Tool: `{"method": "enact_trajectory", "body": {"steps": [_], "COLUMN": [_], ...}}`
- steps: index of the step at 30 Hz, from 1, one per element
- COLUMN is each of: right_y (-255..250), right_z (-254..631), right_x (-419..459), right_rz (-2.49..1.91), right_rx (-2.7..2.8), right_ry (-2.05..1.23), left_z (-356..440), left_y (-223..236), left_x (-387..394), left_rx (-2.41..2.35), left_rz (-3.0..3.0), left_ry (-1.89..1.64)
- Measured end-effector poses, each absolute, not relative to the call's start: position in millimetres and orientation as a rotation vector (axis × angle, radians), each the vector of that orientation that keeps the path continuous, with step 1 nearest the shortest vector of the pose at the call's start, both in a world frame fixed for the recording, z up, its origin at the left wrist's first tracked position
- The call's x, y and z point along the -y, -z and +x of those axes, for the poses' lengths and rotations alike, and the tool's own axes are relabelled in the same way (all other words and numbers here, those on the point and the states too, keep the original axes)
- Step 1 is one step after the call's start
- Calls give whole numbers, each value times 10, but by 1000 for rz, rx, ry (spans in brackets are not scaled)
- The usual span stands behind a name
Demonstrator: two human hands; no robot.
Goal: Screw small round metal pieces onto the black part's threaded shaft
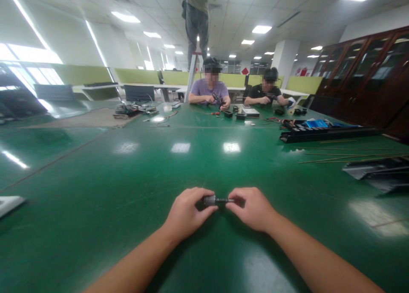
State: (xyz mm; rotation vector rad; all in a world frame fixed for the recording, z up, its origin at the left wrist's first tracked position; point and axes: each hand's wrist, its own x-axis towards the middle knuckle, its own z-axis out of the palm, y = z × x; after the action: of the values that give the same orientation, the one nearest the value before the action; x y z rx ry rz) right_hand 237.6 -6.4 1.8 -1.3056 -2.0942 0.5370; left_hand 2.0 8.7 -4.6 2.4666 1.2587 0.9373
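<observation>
Just above the green table [153, 178], both hands grip one small part, a grey and dark cylinder with a thin dark shaft [221, 200] sticking out to the right. My left hand [188, 210] wraps thumb and fingers around the cylinder end. My right hand [252, 207] pinches the far tip of the shaft between thumb and forefinger. The part lies level, pointing from one hand to the other. Its exact kind is too small to make out, and my fingers cover both of its ends.
Across the table sit a person in a purple shirt [209, 90] and a person in black [263, 92], both handling dark parts. Black metal channels [329, 133] and thin rods [338, 156] lie to the right. Someone stands high on a ladder [192, 73] behind.
</observation>
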Motion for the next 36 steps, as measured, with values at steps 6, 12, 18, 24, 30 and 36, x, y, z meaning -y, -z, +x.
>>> {"method": "enact_trajectory", "body": {"steps": [6, 12, 18, 24, 30, 36], "right_y": [-13, -20, -33, -34, -39, -35], "right_z": [2389, 2391, 2390, 2392, 2391, 2397], "right_x": [67, 70, 77, 73, 68, 76], "right_rz": [-1317, -1323, -1323, -1320, -1325, -1324], "right_rx": [2097, 2096, 2089, 2091, 2078, 2071], "right_ry": [-547, -537, -541, -545, -531, -539], "left_z": [34, 28, 21, 23, 19, 19], "left_y": [38, 22, 20, 20, 26, 10], "left_x": [-79, -76, -76, -84, -98, -87], "left_rx": [-1266, -1267, -1270, -1279, -1292, -1292], "left_rz": [2464, 2475, 2473, 2460, 2447, 2453], "left_ry": [-943, -947, -932, -935, -943, -947]}}
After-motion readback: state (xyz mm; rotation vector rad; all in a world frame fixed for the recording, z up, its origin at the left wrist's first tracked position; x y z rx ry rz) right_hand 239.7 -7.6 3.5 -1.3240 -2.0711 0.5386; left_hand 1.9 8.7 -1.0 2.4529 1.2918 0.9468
